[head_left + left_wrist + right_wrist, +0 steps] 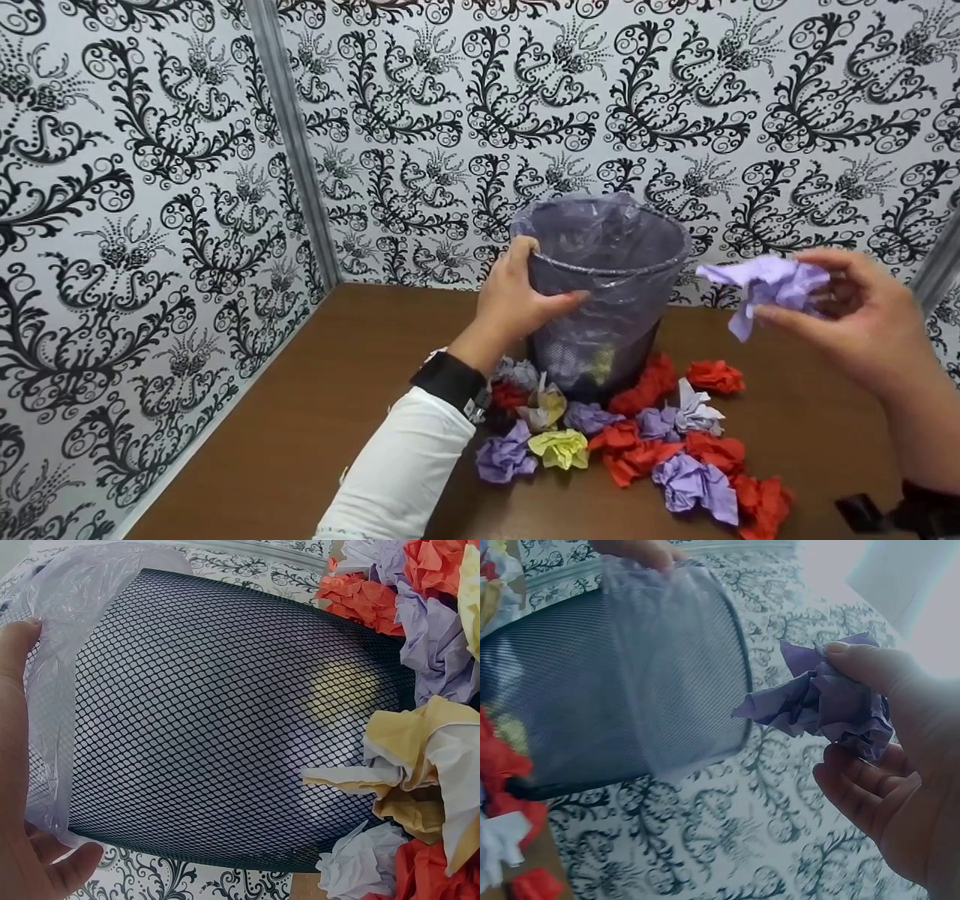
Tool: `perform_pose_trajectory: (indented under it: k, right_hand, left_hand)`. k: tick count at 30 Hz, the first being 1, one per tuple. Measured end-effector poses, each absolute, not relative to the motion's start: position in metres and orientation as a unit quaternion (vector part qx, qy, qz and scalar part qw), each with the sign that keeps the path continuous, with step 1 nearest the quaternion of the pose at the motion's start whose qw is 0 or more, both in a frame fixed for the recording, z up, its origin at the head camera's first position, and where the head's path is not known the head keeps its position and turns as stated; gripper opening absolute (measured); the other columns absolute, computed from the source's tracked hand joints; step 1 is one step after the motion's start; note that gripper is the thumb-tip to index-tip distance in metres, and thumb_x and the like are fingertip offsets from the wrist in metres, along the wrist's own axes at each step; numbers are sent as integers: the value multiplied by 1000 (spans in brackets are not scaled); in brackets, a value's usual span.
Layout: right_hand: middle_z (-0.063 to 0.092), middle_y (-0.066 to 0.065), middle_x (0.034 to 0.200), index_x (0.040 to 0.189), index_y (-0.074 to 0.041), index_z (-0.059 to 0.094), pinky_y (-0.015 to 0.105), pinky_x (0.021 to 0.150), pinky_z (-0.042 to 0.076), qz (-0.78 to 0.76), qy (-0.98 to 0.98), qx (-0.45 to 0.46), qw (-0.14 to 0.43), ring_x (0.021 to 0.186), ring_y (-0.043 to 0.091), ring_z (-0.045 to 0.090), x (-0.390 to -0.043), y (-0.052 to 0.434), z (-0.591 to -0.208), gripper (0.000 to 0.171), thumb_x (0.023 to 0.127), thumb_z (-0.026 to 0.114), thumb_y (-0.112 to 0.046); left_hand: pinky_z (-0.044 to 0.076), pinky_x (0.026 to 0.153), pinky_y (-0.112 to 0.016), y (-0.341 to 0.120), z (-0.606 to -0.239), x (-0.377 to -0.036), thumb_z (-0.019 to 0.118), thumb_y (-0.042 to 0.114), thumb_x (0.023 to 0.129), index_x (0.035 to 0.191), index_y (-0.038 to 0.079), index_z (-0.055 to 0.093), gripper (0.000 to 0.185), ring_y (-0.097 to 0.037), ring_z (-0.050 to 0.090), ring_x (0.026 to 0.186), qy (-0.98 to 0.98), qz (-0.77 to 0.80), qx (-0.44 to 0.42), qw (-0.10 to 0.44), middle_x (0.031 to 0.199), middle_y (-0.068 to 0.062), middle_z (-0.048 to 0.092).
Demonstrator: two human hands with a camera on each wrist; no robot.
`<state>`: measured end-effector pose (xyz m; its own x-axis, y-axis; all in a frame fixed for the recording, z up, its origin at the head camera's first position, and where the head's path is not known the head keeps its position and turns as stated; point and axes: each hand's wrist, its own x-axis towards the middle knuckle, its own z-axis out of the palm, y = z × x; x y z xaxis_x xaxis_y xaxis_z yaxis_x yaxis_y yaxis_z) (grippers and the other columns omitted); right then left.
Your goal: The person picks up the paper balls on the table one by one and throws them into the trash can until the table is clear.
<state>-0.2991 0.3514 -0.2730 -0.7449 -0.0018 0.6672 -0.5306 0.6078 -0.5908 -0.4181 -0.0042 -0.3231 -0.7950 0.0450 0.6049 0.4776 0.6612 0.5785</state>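
A dark mesh wastebasket (600, 322) stands on the table, lined with a thin translucent plastic bag (622, 292) folded over its rim. My left hand (517, 292) grips the basket's rim at the left side, thumb on the outside over the bag. In my right hand (862, 315) I hold a crumpled purple paper (780, 281), raised to the right of the basket at about rim height. The right wrist view shows the purple paper (825, 697) between thumb and fingers, apart from the basket. Through the mesh a yellow shape (345, 686) shows low inside the basket.
Several crumpled papers lie around the basket's foot and in front of it: a yellow one (560, 448), purple ones (696, 487), red ones (763, 504) and a white one (697, 409). Patterned walls (420, 150) enclose the brown table (285, 420) at the back and left.
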Motion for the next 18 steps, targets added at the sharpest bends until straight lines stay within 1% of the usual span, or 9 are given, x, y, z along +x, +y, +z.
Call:
perform_pose_trajectory:
  k: [3, 7, 9, 11, 15, 18]
  right_hand:
    - [61, 0, 96, 124, -9, 57, 15, 56, 51, 398, -844, 160, 322, 71, 9, 60, -303, 346, -251, 62, 69, 86, -5]
    - [60, 2, 97, 126, -9, 55, 17, 57, 53, 379, -862, 153, 301, 74, 8, 60, -310, 338, -220, 59, 74, 84, -17]
    - [59, 4, 100, 128, -9, 54, 19, 57, 54, 371, -872, 146, 284, 76, 9, 60, -315, 335, -205, 62, 75, 84, -23]
    - [59, 4, 103, 131, -9, 52, 19, 59, 55, 365, -880, 138, 270, 79, 9, 60, -320, 330, -189, 66, 76, 83, -28]
    - [56, 3, 109, 135, -10, 49, 15, 64, 53, 358, -889, 133, 252, 88, 11, 57, -332, 321, -157, 73, 75, 82, -35]
    - [56, 6, 116, 138, -13, 47, 12, 66, 51, 351, -894, 129, 246, 94, 14, 56, -342, 312, -136, 77, 75, 81, -40]
  left_hand:
    - [48, 71, -31, -4, -323, -418, 65, 91, 43, 111, 34, 43, 91, -8, 53, 88, -866, -383, -152, 283, 99, 13, 54]
    - [48, 71, -31, -4, -324, -418, 65, 91, 43, 111, 34, 43, 91, -8, 53, 88, -866, -387, -150, 280, 99, 14, 53]
    - [48, 71, -31, -4, -324, -419, 65, 90, 43, 111, 34, 43, 90, -8, 53, 88, -865, -389, -151, 278, 99, 14, 53]
    - [48, 72, -31, -4, -324, -419, 66, 90, 44, 111, 34, 43, 90, -8, 53, 88, -865, -387, -154, 280, 99, 13, 54]
    - [48, 72, -30, -4, -324, -421, 67, 88, 47, 111, 32, 43, 89, -8, 54, 88, -864, -379, -161, 291, 98, 12, 55]
    - [48, 73, -30, -4, -324, -421, 68, 88, 47, 111, 32, 43, 88, -8, 54, 88, -863, -377, -162, 294, 98, 12, 55]
